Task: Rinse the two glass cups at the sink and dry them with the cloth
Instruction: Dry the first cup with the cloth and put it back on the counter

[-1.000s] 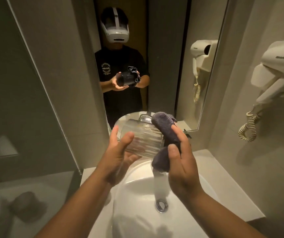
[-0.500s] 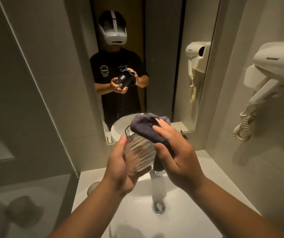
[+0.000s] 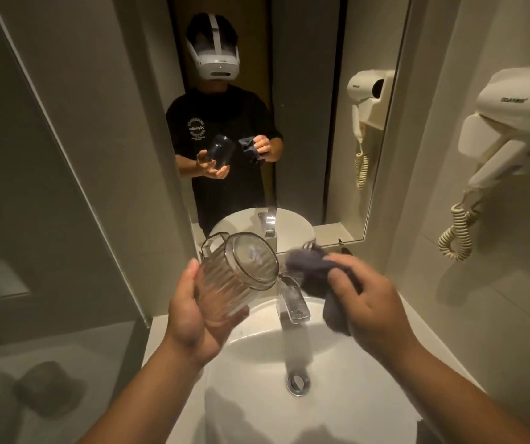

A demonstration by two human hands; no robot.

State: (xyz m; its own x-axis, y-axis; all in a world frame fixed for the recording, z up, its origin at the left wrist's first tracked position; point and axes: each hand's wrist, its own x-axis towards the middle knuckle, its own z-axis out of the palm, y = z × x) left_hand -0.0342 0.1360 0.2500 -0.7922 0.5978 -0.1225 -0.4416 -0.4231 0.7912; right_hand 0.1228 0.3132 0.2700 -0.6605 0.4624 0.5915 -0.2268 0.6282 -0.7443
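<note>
Above the sink, left hand cradled the tilted glass cup, fingers curled beneath; right hand gripped the cloth beside its rim, likely for drying.

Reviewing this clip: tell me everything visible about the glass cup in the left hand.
The glass cup is clear, with vertical ribs along its wall and a smooth round end facing up and away. It lies tilted on its side above the white sink, left of the faucet. The left hand cradles it from below. The grey cloth, in the right hand, is just clear of it.
</note>
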